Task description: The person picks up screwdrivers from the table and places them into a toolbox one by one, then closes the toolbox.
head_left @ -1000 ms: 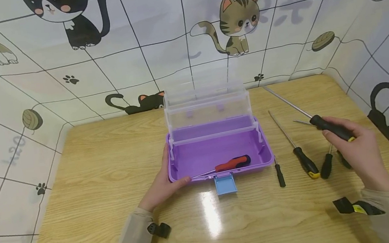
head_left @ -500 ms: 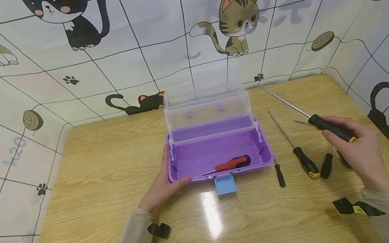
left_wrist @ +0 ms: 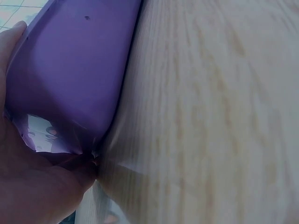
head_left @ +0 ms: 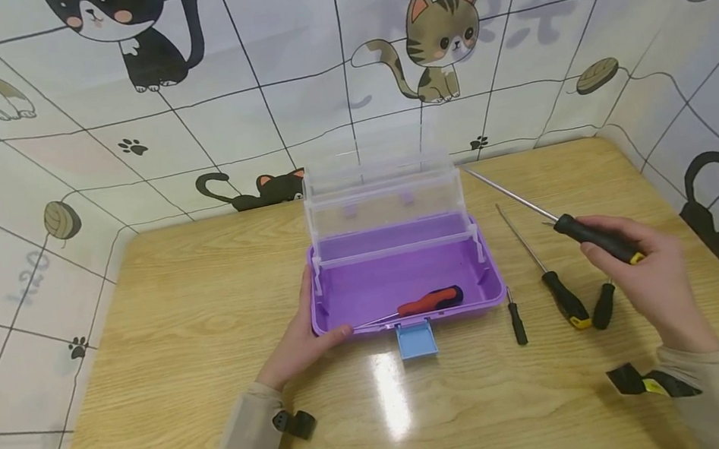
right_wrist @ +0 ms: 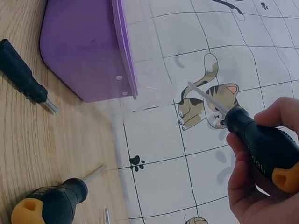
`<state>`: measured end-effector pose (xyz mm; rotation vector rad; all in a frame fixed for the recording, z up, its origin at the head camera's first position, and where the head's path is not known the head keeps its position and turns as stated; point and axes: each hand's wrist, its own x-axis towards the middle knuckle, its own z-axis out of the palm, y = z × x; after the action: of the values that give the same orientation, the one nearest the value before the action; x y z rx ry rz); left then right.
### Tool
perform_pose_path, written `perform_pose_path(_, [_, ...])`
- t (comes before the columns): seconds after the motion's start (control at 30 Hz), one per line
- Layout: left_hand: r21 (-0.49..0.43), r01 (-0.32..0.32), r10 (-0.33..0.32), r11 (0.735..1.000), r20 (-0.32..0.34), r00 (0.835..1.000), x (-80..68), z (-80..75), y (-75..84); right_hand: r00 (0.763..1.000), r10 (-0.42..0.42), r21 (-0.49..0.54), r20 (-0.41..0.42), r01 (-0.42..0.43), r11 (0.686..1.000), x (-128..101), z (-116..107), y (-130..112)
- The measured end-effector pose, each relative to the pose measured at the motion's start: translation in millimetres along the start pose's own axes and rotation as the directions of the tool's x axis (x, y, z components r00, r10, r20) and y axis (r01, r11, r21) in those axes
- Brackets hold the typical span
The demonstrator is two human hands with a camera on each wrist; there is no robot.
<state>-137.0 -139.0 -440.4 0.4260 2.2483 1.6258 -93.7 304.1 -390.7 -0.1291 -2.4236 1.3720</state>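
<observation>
A purple toolbox [head_left: 367, 281] stands on the table with its clear lid [head_left: 391, 205] raised at the back. Inside, along the front wall, lies a screwdriver with a red and black handle [head_left: 429, 302]. My left hand [head_left: 294, 349] grips the box's left end, thumb at the front rim; the left wrist view shows the fingers low on its side [left_wrist: 74, 70]. In my right hand [head_left: 656, 271] is a long screwdriver with a black and yellow handle [head_left: 596, 236], held in the air right of the box. Its shaft points up and left, the tip near the lid's right edge.
Right of the box lie a small black screwdriver [head_left: 518, 325], a long black-and-yellow screwdriver [head_left: 563, 297] and a black-handled screwdriver [head_left: 603, 307], partly hidden by my right hand. A blue latch [head_left: 416, 341] hangs from the box front. A cat-patterned sheet [head_left: 315, 108] borders the table's back and sides.
My right hand has moved slightly left with the long screwdriver, bringing its tip closer to the lid. My left hand and the toolbox have stayed in place.
</observation>
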Motion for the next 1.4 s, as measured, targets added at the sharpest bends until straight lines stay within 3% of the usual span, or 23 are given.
perform_pose_path(0.63, [-0.039,-0.033,0.034,0.999,0.024,0.999,2.5,-0.8,1.0,0.988,-0.038,0.032,0.15,0.033,0.999,-2,16,-6])
perform_pose_path(1.0, [0.006,0.017,-0.017,1.0,0.005,1.0,0.0,0.0,3.4,0.973,-0.062,0.029,0.224,0.057,0.998,-2,23,-7])
perform_pose_path(1.4, [-0.047,-0.014,0.015,0.999,0.017,1.0,0.9,-2.3,0.7,0.949,-0.186,0.066,0.254,0.175,0.982,1,38,-4])
